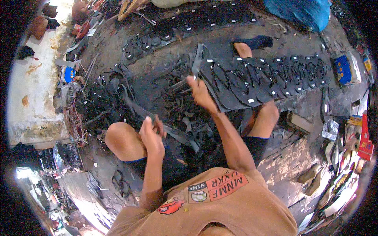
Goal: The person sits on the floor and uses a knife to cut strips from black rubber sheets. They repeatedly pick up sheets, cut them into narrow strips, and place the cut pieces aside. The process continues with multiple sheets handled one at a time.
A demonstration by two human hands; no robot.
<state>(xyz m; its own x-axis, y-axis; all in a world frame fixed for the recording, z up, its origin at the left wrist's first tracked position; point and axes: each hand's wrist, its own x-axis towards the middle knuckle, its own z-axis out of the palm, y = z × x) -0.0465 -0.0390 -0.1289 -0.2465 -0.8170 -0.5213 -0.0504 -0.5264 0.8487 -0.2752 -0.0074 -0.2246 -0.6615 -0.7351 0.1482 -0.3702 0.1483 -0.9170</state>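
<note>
I see my left hand point(151, 133) curled shut around a long dark rubber strip point(173, 131), gripping it just above my left knee point(120, 139). The strip runs from far left, through that fist, and on toward the near right across my lap. My right hand point(200, 92) is stretched out farther away, fingers pinched on a thin blade-like tool point(182, 83); the motion blur there keeps me from telling exactly how the fingers sit on it. The two hands are well apart, the right one beyond and to the right of the left.

Just right of my right hand lies a row of black sandals point(267, 76), overlapping one another and running off to the right, each with a small white tag. A second row of sandals point(189, 25) lies farther off, near the top. My right foot point(244, 49) rests at the far edge of the near row. Between my knees the floor is littered with dark rubber scraps point(185, 114). A pile of black straps point(96, 100) sits to the left, and a blue sack point(299, 11) stands at the far right.
</note>
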